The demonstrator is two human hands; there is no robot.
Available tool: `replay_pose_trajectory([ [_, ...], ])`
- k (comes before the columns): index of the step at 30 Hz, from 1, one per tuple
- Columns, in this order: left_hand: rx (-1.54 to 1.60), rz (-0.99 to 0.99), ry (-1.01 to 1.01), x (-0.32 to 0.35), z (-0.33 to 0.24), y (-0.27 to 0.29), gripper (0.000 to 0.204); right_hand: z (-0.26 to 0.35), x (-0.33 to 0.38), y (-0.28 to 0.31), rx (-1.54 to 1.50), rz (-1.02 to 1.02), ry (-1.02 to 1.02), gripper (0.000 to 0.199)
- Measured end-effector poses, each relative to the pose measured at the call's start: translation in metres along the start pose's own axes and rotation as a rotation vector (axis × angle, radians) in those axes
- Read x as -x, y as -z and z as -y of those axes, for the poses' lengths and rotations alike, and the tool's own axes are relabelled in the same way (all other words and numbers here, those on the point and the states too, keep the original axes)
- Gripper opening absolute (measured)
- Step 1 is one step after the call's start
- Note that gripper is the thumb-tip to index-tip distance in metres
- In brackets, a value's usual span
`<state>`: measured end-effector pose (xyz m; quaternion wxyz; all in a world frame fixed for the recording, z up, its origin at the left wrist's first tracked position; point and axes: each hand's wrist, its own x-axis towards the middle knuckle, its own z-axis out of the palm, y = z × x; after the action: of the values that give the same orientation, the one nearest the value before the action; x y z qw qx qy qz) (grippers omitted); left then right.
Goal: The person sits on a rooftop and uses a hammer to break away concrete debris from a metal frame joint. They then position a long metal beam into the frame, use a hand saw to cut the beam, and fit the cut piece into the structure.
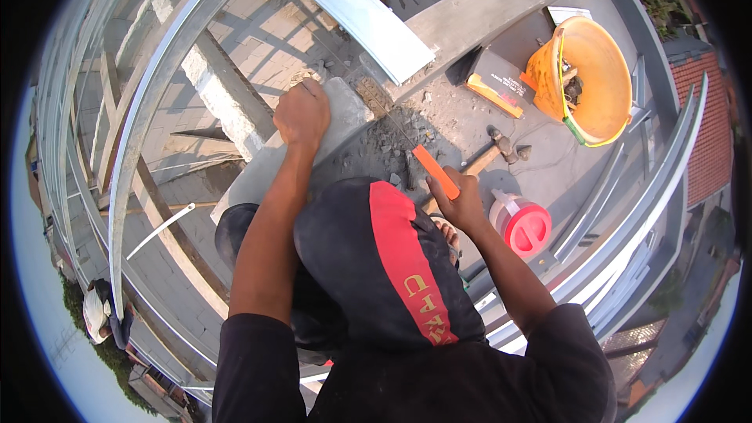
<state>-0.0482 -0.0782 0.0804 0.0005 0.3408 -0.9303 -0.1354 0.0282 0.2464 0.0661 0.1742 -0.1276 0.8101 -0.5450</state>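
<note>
Left grip (303,113) fisted at concrete block (347,106); can't tell if pinching anything. Rubble (382,143) between grips. Orange tool (435,171) wrapped in right grip (460,200), slanting up-left. Box (495,88), hammer (504,146), red-lidded jug (528,229) nearby; bucket (609,63) right of box.

A grey concrete slab (565,163) carries it all here, dusty and strewn with loose rubble (384,143) alongside the pale concrete ledge (345,106) at its left. Over toward the far right sits a big orange-yellow bucket (615,63), right beside a dark cardboard box (495,77) with orange edging. Nearer, a hammer (482,161) lies flat on the concrete, wooden handle slanting toward the person. Just below it I see a clear jug (526,229) with a pinkish-red lid, and to its right some slim metal strips (593,207).
</note>
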Motion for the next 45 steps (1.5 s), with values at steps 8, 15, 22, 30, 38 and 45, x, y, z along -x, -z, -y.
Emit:
replay_pose_trajectory([
  [8,0.003,0.031,0.037,0.006,0.002,0.006,0.055,0.045,0.008,0.010,-0.074,0.018,0.055,0.024],
  [15,0.007,0.002,-0.009,-0.001,-0.005,0.004,0.052,-0.017,-0.004,-0.005,-0.065,0.012,-0.151,0.034],
  [22,0.010,-0.010,-0.006,0.000,0.009,-0.001,0.051,0.055,0.002,0.016,-0.035,-0.004,0.249,0.023],
  [30,0.008,-0.043,-0.012,0.000,0.011,-0.003,0.053,0.014,-0.010,-0.008,0.010,0.074,-0.156,0.034],
  [38,0.009,-0.023,-0.019,-0.001,0.004,-0.001,0.050,0.008,0.023,-0.005,0.071,0.058,0.035,0.024],
  [45,0.038,-0.031,-0.003,0.001,0.012,-0.004,0.051,0.009,0.047,0.012,-0.022,0.024,0.173,0.025],
])
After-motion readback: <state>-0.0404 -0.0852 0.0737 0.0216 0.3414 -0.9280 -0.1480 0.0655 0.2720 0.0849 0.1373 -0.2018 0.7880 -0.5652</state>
